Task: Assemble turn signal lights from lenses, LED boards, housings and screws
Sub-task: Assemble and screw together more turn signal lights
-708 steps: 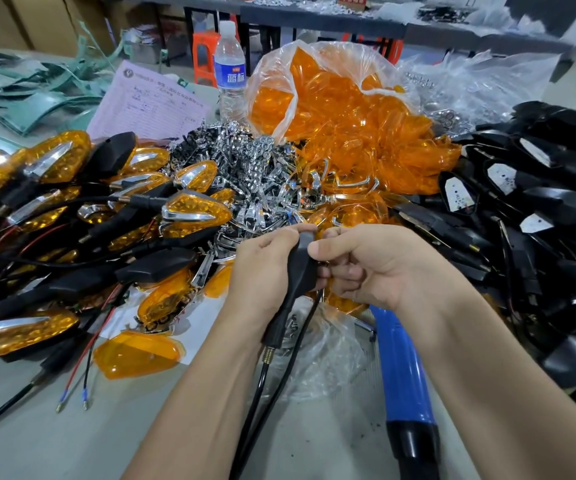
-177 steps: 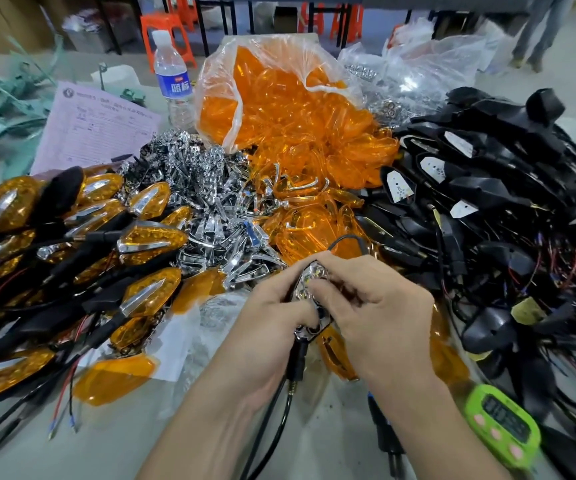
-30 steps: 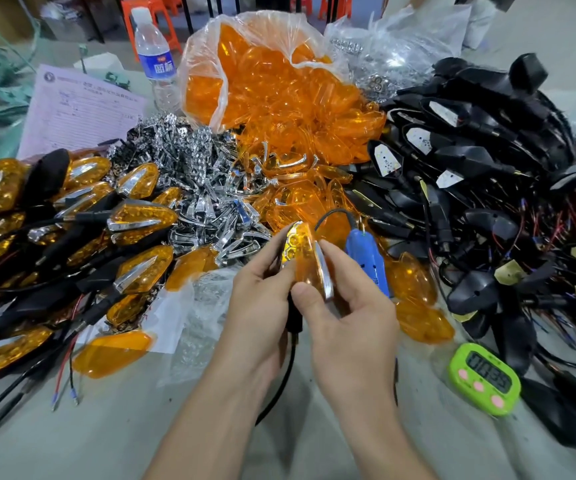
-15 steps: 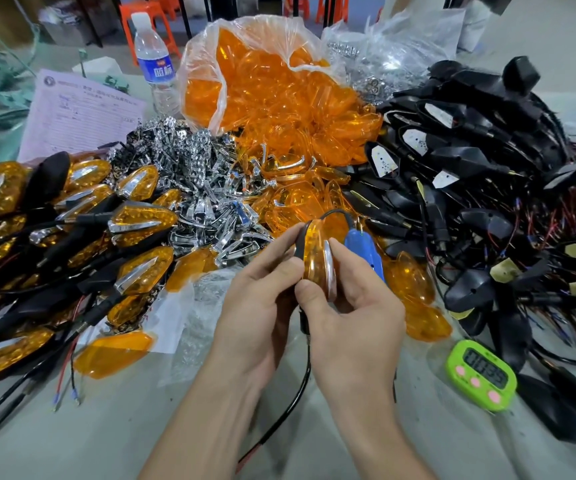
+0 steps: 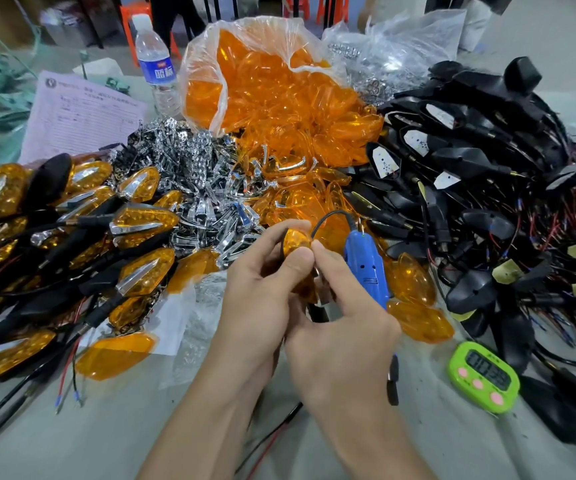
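A turn signal light [image 5: 295, 241] with an amber lens is pinched between the left grip [image 5: 262, 292] and the right grip [image 5: 342, 334], held above the counter [image 5: 106, 441]. Its black body is mostly hidden, and its wires seem to trail below the grips. A blue screwdriver [image 5: 366, 268] is laid just right of them. Beyond the grips, a bag of lenses [image 5: 272, 81] is heaped. Black housings [image 5: 470, 188] are piled to their right, finished lights [image 5: 141, 220] to their left, and a green timer [image 5: 483, 375] at lower right.
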